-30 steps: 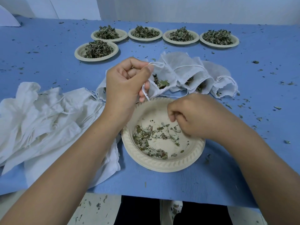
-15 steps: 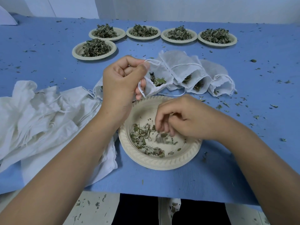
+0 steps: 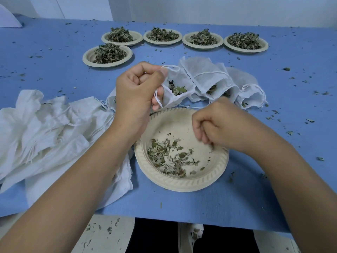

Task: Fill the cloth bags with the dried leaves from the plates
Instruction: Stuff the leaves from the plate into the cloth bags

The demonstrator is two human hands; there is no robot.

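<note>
Left hand point(image 3: 138, 95) pinches the rim of an open cloth bag point(image 3: 179, 79) between thumb and curled fingers, holding its mouth up just beyond the far rim of the near plate point(image 3: 182, 185). Right hand point(image 3: 218, 128) hangs over that plate with its fingers curled downward. The fingertips are blurred, so whether they clasp any leaves or nothing cannot be told.

Blue table cover point(image 3: 237, 201) fills most of the view; both forearms cross its near edge and its sides run out of frame. On its left lies a heap of limp white bags point(image 3: 45, 128), cut off by the left border and partly hidden under the left forearm. The near plate sits by the table's near edge between the two wrists, with the right hand covering part of its right rim and the left wrist part of its left rim. Behind it a row of filled bags point(image 3: 209, 77) lies overlapping, mouths toward the person, so their number is hard to make out. Five far plates point(image 3: 86, 58), each heaped with leaves, stand farther back: four in a line and one nearer on the left.

Thin dried leaves point(image 3: 167, 157) lie in the near plate's lower left part, below and left of the right fingers and apart from them. Green leaf bits point(image 3: 179, 89) show inside the held bag's mouth, just beside the left fingers. Leaf scraps point(image 3: 310, 120) speck the cover.
</note>
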